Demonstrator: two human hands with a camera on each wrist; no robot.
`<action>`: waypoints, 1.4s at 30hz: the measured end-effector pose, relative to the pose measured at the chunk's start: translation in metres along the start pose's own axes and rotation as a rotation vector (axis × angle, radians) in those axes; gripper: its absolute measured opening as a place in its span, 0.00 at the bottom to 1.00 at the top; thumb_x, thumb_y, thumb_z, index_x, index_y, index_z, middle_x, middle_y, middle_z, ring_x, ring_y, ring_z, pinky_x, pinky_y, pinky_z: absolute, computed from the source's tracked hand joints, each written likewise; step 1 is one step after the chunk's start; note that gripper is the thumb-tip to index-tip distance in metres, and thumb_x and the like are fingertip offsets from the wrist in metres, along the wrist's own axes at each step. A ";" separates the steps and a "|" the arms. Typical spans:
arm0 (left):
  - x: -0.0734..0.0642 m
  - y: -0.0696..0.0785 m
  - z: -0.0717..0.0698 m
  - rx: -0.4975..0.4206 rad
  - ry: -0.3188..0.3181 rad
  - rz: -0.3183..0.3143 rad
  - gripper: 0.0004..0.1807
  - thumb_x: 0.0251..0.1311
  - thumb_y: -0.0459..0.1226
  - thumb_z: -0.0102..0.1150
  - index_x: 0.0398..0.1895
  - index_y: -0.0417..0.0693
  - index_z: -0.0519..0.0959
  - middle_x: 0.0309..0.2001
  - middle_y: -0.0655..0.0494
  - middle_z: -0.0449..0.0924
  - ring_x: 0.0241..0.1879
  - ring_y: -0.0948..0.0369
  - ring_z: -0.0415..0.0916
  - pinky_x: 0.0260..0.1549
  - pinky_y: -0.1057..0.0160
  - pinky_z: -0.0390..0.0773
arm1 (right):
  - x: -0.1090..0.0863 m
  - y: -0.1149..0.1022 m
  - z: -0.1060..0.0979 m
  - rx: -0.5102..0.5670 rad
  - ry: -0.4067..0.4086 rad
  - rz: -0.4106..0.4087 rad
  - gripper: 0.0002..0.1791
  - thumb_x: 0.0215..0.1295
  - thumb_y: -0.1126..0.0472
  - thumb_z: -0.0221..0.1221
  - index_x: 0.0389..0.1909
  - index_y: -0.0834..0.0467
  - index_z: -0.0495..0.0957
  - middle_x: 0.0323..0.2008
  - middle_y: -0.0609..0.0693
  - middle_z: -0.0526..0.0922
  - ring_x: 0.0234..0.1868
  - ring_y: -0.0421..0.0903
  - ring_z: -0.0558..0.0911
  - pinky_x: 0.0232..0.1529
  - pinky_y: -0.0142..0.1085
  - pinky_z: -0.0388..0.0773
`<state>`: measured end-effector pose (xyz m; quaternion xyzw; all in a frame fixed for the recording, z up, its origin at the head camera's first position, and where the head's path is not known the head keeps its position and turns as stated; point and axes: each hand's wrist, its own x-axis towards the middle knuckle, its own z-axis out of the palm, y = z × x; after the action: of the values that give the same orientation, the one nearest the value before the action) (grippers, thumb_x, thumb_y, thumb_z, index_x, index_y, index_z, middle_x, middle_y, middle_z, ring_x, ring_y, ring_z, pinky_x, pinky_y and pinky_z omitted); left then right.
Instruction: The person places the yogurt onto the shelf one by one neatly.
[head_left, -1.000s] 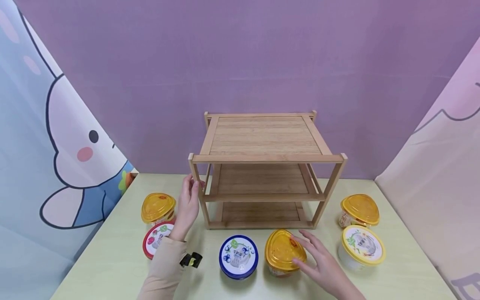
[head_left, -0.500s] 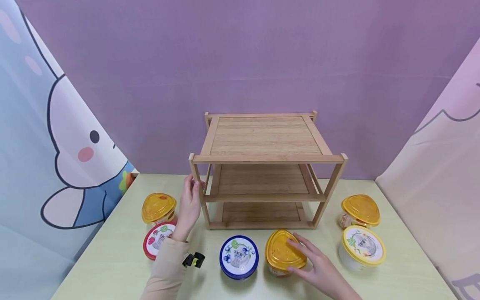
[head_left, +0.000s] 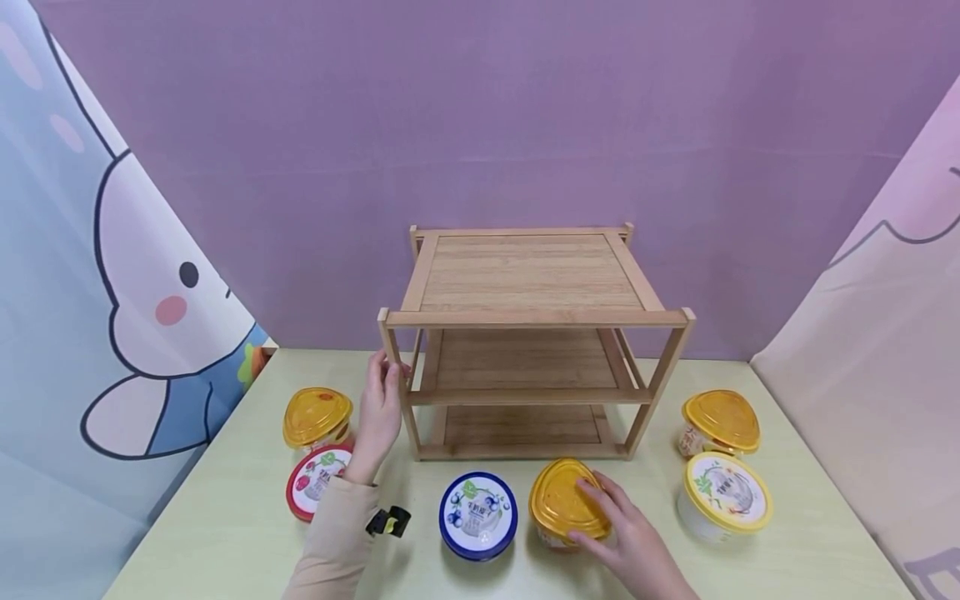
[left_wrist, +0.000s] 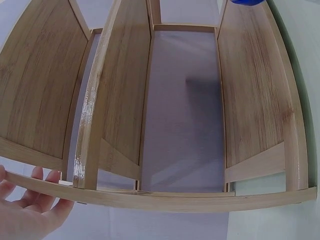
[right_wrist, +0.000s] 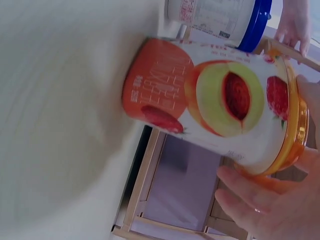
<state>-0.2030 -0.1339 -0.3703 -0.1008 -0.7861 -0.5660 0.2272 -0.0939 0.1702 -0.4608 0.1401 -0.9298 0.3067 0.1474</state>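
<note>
My left hand (head_left: 378,421) grips the left front post of a wooden three-tier shelf rack (head_left: 525,318); in the left wrist view its fingertips (left_wrist: 52,176) curl over that post. My right hand (head_left: 630,533) holds a food cup (head_left: 562,496) by its amber, rounded-triangle lid, thumb on one side and fingers on the other. Fruit pictures cover the cup's white and orange wall (right_wrist: 225,97) in the right wrist view. Just left of it stands a round tub with a blue-rimmed lid (head_left: 477,515).
At the left, another amber-lidded cup (head_left: 317,417) stands behind a red-rimmed tub (head_left: 315,479), partly hidden by my sleeve. A third amber-lidded cup (head_left: 722,421) and a yellow-rimmed tub (head_left: 725,492) stand at the right. A purple curtain (head_left: 517,117) hangs behind the rack.
My right hand has moved left onto the amber-lidded cup and its fingers have closed on the lid. The cup has shifted very slightly left. My left hand stays on the post.
</note>
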 end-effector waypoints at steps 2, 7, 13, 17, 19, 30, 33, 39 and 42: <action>0.002 -0.009 0.001 0.005 -0.005 0.001 0.18 0.67 0.32 0.34 0.58 0.34 0.56 0.39 0.35 0.69 0.42 0.43 0.68 0.43 0.45 0.69 | -0.001 -0.002 0.002 -0.020 0.014 0.015 0.32 0.45 0.47 0.65 0.54 0.53 0.71 0.56 0.60 0.67 0.48 0.61 0.73 0.41 0.55 0.71; 0.004 -0.022 0.001 0.019 -0.011 0.002 0.19 0.68 0.37 0.34 0.59 0.39 0.56 0.39 0.38 0.69 0.42 0.47 0.69 0.44 0.47 0.70 | -0.003 -0.006 0.003 -0.010 0.014 0.053 0.32 0.47 0.47 0.63 0.55 0.54 0.70 0.57 0.61 0.65 0.50 0.63 0.71 0.42 0.55 0.70; 0.004 -0.022 0.002 0.020 -0.006 0.015 0.19 0.68 0.38 0.35 0.58 0.40 0.56 0.38 0.40 0.70 0.41 0.49 0.69 0.43 0.48 0.70 | -0.006 -0.003 0.007 0.104 0.011 0.061 0.38 0.46 0.50 0.65 0.59 0.54 0.63 0.58 0.64 0.59 0.53 0.67 0.66 0.42 0.59 0.67; 0.004 -0.023 0.002 0.023 -0.010 0.016 0.19 0.67 0.37 0.35 0.59 0.39 0.56 0.39 0.39 0.69 0.42 0.48 0.69 0.43 0.46 0.70 | -0.008 0.002 0.009 0.182 0.020 0.067 0.41 0.44 0.52 0.66 0.60 0.55 0.61 0.58 0.66 0.58 0.54 0.68 0.64 0.43 0.61 0.65; 0.004 -0.023 0.001 0.020 -0.014 0.007 0.19 0.67 0.36 0.34 0.59 0.39 0.56 0.39 0.39 0.69 0.42 0.47 0.69 0.44 0.45 0.70 | -0.008 0.003 0.010 0.224 0.022 0.074 0.41 0.43 0.53 0.67 0.60 0.55 0.60 0.58 0.67 0.59 0.55 0.67 0.63 0.44 0.62 0.63; -0.002 0.013 -0.001 0.011 -0.008 0.010 0.16 0.66 0.30 0.34 0.55 0.30 0.57 0.36 0.33 0.68 0.39 0.42 0.66 0.42 0.44 0.68 | -0.005 0.003 0.015 0.357 0.034 0.173 0.42 0.34 0.61 0.72 0.56 0.59 0.64 0.55 0.59 0.68 0.52 0.56 0.69 0.42 0.45 0.73; -0.003 0.015 -0.002 0.011 -0.009 0.009 0.16 0.66 0.30 0.34 0.55 0.30 0.57 0.36 0.32 0.68 0.39 0.41 0.66 0.42 0.43 0.68 | -0.004 0.003 0.016 0.351 0.024 0.198 0.42 0.32 0.63 0.72 0.54 0.61 0.64 0.53 0.57 0.71 0.51 0.55 0.70 0.43 0.42 0.73; -0.002 0.013 -0.002 -0.009 -0.007 0.018 0.16 0.66 0.29 0.33 0.55 0.30 0.57 0.36 0.31 0.68 0.39 0.39 0.66 0.41 0.43 0.68 | -0.003 0.002 0.016 0.335 0.061 0.170 0.40 0.31 0.62 0.73 0.50 0.62 0.66 0.49 0.54 0.72 0.49 0.52 0.72 0.41 0.37 0.73; -0.002 0.012 -0.002 -0.007 -0.011 0.011 0.16 0.66 0.29 0.33 0.55 0.30 0.57 0.36 0.30 0.67 0.39 0.39 0.66 0.42 0.42 0.68 | -0.003 0.002 0.016 0.346 0.080 0.166 0.39 0.30 0.63 0.73 0.49 0.61 0.67 0.49 0.53 0.72 0.48 0.47 0.72 0.39 0.35 0.74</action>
<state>-0.1959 -0.1317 -0.3610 -0.1090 -0.7847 -0.5670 0.2256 -0.0943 0.1624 -0.4749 0.0738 -0.8650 0.4785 0.1319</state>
